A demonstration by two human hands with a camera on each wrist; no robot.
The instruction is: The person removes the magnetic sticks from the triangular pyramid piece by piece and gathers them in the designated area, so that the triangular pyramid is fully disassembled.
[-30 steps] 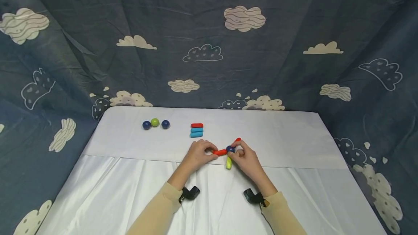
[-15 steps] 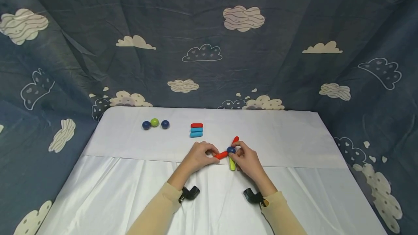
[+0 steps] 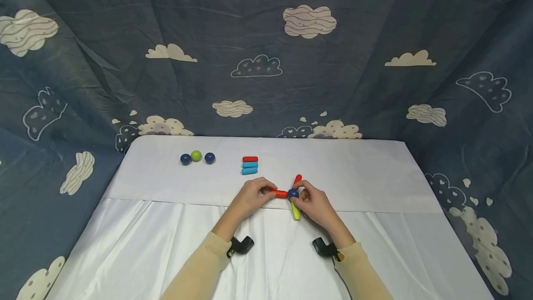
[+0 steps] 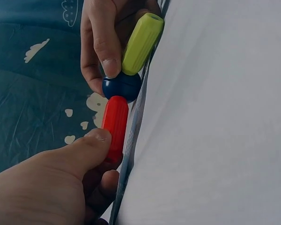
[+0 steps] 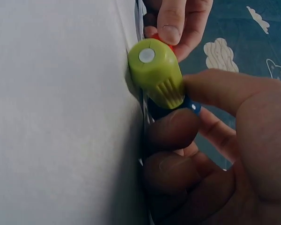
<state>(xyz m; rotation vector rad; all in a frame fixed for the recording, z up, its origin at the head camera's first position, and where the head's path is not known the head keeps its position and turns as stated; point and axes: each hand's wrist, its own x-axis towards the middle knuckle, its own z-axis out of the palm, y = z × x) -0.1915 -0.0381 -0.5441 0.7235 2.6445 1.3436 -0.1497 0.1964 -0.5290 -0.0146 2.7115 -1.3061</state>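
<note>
My left hand (image 3: 251, 194) pinches the outer end of a red ridged rod (image 4: 116, 123) between thumb and fingers. The rod's other end meets a dark blue ball (image 3: 293, 193). My right hand (image 3: 315, 203) grips that ball, thumb on the near side and fingertips on the far side. A yellow-green rod (image 5: 161, 77) sticks out of the ball toward me, with a pale round spot in its end. On the far side a second red rod (image 3: 297, 178) points away, partly covered by right-hand fingers in the head view.
At the back left of the white-covered table (image 3: 358, 170) are two blue balls (image 3: 185, 159) and a green ball (image 3: 196, 155). A red rod (image 3: 250, 159) and two light blue rods (image 3: 249, 170) lie in a stack-like row behind my left hand. A cloud-print cloth (image 3: 258, 22) hangs behind.
The joined piece has turned slightly: the far red rod swung left and the yellow-green rod's near end swung right. The held red rod dipped, then came back about level. Both hands kept their grips.
</note>
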